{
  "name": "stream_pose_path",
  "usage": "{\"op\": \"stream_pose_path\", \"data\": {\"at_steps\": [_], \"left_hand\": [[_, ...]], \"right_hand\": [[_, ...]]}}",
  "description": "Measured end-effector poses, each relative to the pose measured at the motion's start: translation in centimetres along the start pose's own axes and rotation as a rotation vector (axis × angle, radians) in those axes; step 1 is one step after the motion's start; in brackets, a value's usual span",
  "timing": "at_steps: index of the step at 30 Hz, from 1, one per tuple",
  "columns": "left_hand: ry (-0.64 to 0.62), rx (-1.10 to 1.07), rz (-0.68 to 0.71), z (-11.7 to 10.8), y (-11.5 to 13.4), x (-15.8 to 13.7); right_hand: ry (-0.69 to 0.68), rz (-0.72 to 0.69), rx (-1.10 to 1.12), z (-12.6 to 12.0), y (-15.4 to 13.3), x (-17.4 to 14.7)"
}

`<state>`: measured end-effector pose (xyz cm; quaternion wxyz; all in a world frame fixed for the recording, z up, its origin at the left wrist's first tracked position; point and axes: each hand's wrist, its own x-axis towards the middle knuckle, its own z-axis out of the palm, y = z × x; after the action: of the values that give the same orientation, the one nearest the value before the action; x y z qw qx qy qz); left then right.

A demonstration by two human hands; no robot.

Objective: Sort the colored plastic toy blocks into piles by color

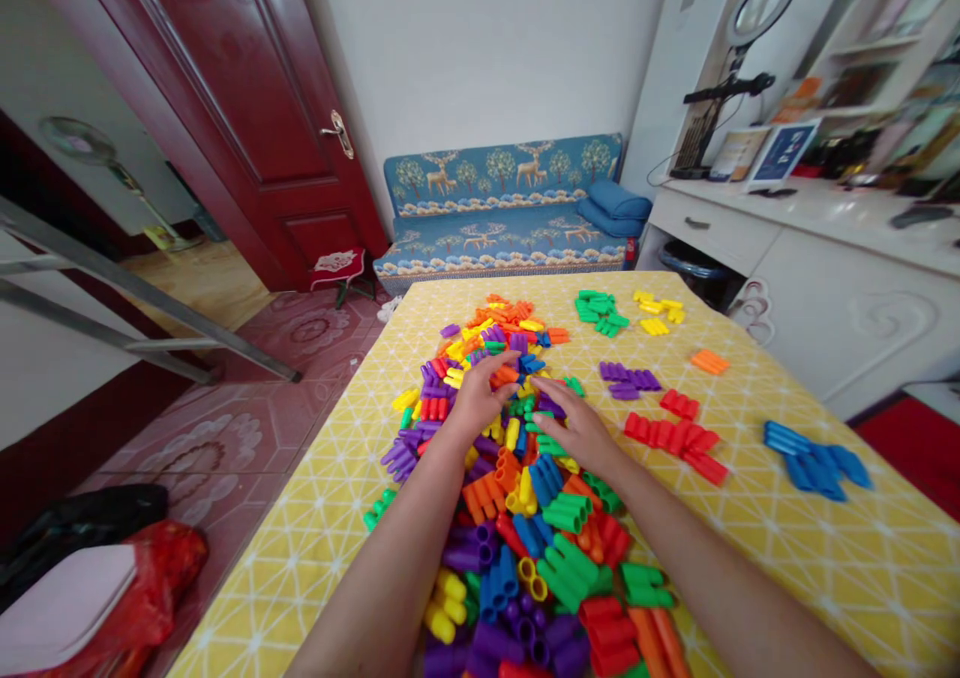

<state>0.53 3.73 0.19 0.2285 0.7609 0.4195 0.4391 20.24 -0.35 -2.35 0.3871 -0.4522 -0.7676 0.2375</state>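
Observation:
A long heap of plastic tube-shaped building blocks point(551, 483) in purple, green, red, orange, yellow and blue runs down the table. My left hand point(480, 395) is at the middle of the heap, its thumb and fingers curved around an orange block point(504, 376). Just to its right, my right hand point(581, 433) hovers over the heap with fingers apart, near a green block point(551, 446). Nothing shows in its grasp. What lies under both palms is hidden.
Right of the heap lie single-colour groups: green point(598, 311), yellow point(658, 310), purple point(628, 379), red point(679, 438) and blue point(814, 461), plus one orange block point(709, 361). A yellow patterned cloth point(330, 518) covers the table. Beyond stands a blue sofa point(487, 233).

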Motion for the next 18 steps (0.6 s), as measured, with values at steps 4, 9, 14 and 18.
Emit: {"op": "stream_pose_path", "data": {"at_steps": [4, 9, 14, 18], "left_hand": [[-0.122, -0.217, -0.029, 0.1, 0.52, -0.14], [-0.175, -0.367, -0.082, 0.07, 0.92, -0.23], [-0.199, -0.505, -0.103, 0.3, 0.93, -0.29], [-0.211, -0.529, -0.123, 0.56, 0.79, -0.37]], "right_hand": [[0.013, -0.053, 0.021, -0.15, -0.09, -0.18], [0.07, -0.12, 0.096, -0.42, -0.52, -0.22], [0.101, -0.101, 0.177, -0.52, -0.81, -0.33], [0.118, -0.091, 0.194, -0.53, -0.86, -0.48]]}}
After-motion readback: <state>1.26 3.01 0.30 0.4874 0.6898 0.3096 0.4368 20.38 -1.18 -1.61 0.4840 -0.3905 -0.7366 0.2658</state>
